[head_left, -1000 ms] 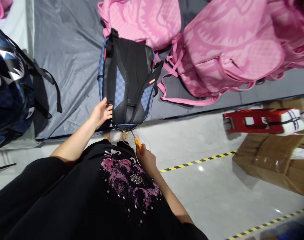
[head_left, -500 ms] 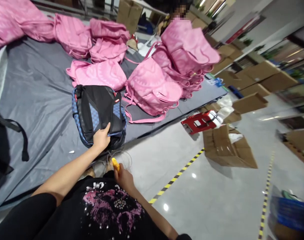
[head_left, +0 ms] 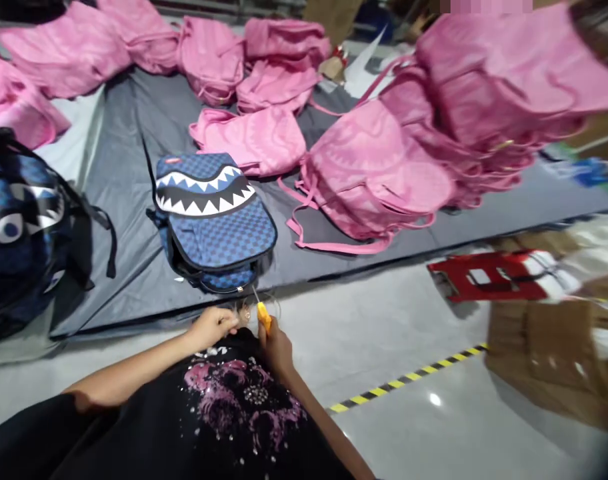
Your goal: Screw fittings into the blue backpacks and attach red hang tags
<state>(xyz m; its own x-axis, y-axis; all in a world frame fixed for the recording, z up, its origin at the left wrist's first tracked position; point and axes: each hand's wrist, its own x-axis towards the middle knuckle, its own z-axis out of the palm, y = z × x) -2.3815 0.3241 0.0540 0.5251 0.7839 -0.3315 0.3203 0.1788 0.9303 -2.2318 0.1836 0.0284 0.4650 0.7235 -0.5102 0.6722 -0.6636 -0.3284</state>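
Observation:
A blue checkered backpack (head_left: 219, 233) with a shark-mouth print lies front side up at the edge of the grey-covered table (head_left: 121, 220). My right hand (head_left: 278, 348) is closed around a small yellow-handled tool (head_left: 264, 317) whose thin tip points at the backpack's near end. Thin clear loops of line show around the tool. My left hand (head_left: 211, 329) is just short of the backpack, fingers pinched together; what they hold, if anything, is too small to make out.
Pink backpacks (head_left: 279, 140) lie across the table, with a tall stack (head_left: 504, 87) at the right. Another blue shark backpack (head_left: 19, 233) stands at left. On the floor at right are a red-and-white object (head_left: 499, 277), a cardboard box (head_left: 544, 347) and striped tape (head_left: 409, 380).
The backpack has been turned from its black strap side to its printed front. My left hand has let go of it and drawn back beside my right hand. The view has shifted left.

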